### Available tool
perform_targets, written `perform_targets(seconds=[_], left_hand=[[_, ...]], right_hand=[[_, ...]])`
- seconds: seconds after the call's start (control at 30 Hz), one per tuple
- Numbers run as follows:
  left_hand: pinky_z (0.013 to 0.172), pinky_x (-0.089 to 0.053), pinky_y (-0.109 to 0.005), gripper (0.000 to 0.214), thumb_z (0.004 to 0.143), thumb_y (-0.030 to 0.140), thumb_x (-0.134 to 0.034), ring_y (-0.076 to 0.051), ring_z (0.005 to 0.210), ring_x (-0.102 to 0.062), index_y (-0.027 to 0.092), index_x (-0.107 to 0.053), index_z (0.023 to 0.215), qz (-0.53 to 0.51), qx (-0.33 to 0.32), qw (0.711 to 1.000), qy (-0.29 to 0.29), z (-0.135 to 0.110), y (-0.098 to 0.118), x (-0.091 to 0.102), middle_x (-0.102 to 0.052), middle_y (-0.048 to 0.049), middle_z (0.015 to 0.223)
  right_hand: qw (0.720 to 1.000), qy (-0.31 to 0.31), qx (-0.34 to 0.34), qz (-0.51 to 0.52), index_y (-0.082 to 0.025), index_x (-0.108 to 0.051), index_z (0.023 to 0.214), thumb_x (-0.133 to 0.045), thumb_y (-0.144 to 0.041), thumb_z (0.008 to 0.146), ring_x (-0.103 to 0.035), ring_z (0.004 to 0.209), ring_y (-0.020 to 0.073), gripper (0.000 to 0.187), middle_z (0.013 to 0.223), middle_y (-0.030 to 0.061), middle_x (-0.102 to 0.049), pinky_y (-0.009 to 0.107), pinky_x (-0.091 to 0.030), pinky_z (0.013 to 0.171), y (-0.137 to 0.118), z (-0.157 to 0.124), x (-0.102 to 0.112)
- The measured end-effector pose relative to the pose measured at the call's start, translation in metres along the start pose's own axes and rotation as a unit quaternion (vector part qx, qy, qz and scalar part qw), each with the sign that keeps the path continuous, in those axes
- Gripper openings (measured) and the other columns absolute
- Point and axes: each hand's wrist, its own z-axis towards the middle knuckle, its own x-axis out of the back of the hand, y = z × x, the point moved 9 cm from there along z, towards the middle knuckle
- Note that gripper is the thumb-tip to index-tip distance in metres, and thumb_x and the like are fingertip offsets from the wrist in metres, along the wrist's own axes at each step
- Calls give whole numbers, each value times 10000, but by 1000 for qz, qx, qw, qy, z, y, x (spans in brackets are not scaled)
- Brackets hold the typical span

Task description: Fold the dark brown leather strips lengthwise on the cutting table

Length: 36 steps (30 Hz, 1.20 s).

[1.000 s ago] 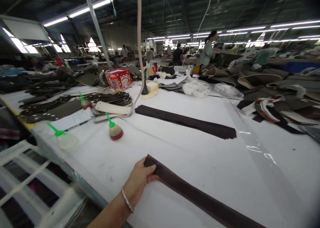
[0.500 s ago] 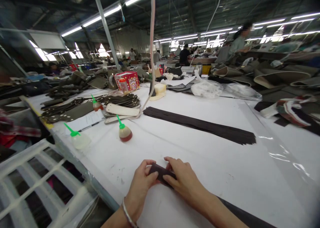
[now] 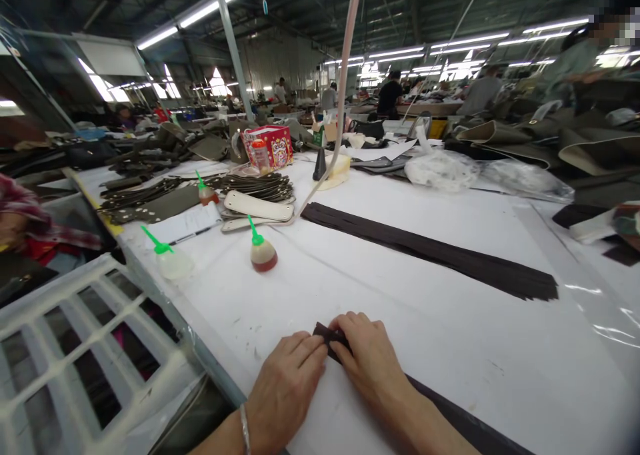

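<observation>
A dark brown strip [image 3: 453, 412], which looks like leather or fabric, runs from the lower right under my right forearm to its near end between my hands. My right hand [image 3: 369, 358] pinches that end, thumb on the near side and curled fingers on the far side. My left hand [image 3: 290, 382], back up and wearing a bracelet, presses its closed fingertips against the strip's end; its thumb is hidden. Beyond my hands, a stack of similar dark strips [image 3: 430, 250] lies slantwise on the white tabletop [image 3: 400, 328].
Green-tipped squeeze bottles [image 3: 263, 254] stand left, near a notepad [image 3: 185, 222] and pale straps [image 3: 257, 206]. A hose [image 3: 345, 82] hangs down to the table. Plastic wrap [image 3: 440, 168] lies at the back. A white slatted rack [image 3: 65, 368] adjoins the left edge; a person's plaid sleeve [image 3: 25, 208] shows beyond.
My left hand has turned from a thumb-on-top pinch to back up, fingertips against the strip's end. My right hand keeps its grip. The surroundings have shifted rightward in view.
</observation>
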Motion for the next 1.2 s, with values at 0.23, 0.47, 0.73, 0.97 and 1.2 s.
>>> perform_targets(seconds=[0.23, 0.47, 0.73, 0.97, 1.2], left_hand=[[899, -528, -424, 294, 918, 103, -414, -256, 1083, -572, 108, -570, 1167, 67, -31, 996, -40, -1, -4, -3, -617, -122, 1207], [908, -519, -436, 246, 906, 117, -456, -270, 1077, -567, 96, -572, 1123, 64, -44, 994, -72, 1, -7, -7, -611, -124, 1218], [938, -509, -427, 293, 906, 139, -466, -266, 1107, -562, 95, -547, 1185, 67, -52, 993, -81, -1, -12, -7, -593, -138, 1242], [930, -511, -434, 308, 903, 146, -473, -265, 1090, -571, 107, -543, 1201, 58, -54, 993, -83, 1, -12, -5, -601, -134, 1231], [911, -515, -438, 315, 911, 153, -457, -264, 1090, -575, 121, -548, 1212, 67, -59, 992, -89, 2, -12, -3, -604, -135, 1230]], right_hand=[[999, 15, 32, -1, -238, -591, 971, -496, -61, 852, -503, 920, 199, 233, 969, 4, -608, 338, -302, 785, -2, 0, -1], [999, 18, 32, -7, -233, -598, 994, -489, -62, 856, -494, 921, 208, 245, 982, 20, -604, 348, -311, 796, -3, -1, 0], [998, 25, 56, 29, -222, -623, 990, -480, -17, 838, -490, 905, 207, 292, 953, 34, -595, 335, -364, 805, 1, -3, -1], [993, 54, 105, 18, -208, -643, 1051, -461, -2, 864, -502, 874, 206, 333, 934, 60, -588, 344, -422, 791, -7, -11, 1], [986, 65, 150, -21, -181, -634, 1066, -516, -22, 869, -497, 878, 205, 279, 939, 62, -579, 347, -418, 784, -15, -16, 2]])
